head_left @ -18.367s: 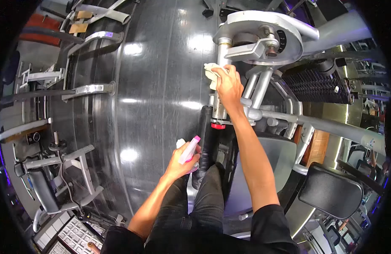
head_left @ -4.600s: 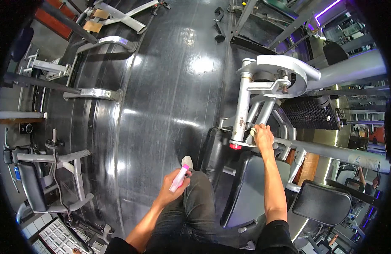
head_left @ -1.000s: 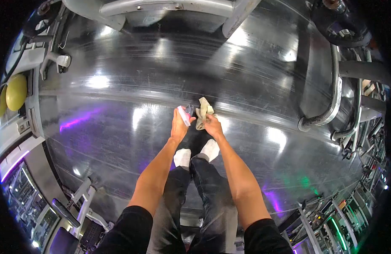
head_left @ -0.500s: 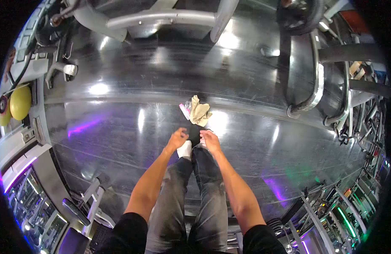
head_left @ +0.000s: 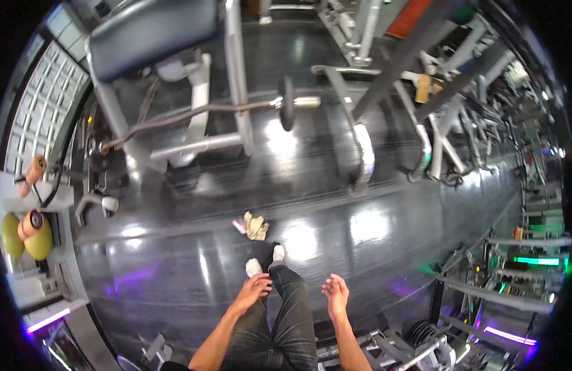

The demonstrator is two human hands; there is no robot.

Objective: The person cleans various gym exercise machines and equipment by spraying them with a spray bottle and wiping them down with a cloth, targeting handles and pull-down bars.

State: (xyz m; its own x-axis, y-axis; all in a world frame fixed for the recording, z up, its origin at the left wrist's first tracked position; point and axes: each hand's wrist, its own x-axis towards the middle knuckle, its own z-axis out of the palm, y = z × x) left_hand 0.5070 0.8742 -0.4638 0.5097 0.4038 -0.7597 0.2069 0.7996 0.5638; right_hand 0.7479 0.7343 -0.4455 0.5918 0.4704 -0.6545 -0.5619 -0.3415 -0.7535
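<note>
My left hand (head_left: 255,287) is open with its fingers loosely stretched, overlapping my left shin just below the white sock (head_left: 253,267). Off to the right of my knee, my right hand (head_left: 335,294) hangs over the dark floor, open, nothing in it. A second white sock (head_left: 278,252) covers my other foot, which stands beside a black patch on the floor. Just beyond my feet lies a crumpled beige cloth (head_left: 256,227). Against its left side rests a small pink and whitish thing (head_left: 239,226), too small to make out.
Ahead stands a bench frame with a dark pad (head_left: 156,40) and a bent barbell (head_left: 199,110) across it. Grey machine legs (head_left: 364,154) reach the floor at the right. Yellow balls (head_left: 38,238) sit at the left wall. Weight plates (head_left: 422,332) are at the lower right.
My hands have moved apart, the right one out to the side. The view has tilted up, bringing the bench and barbell into sight. The cloth still lies on the floor.
</note>
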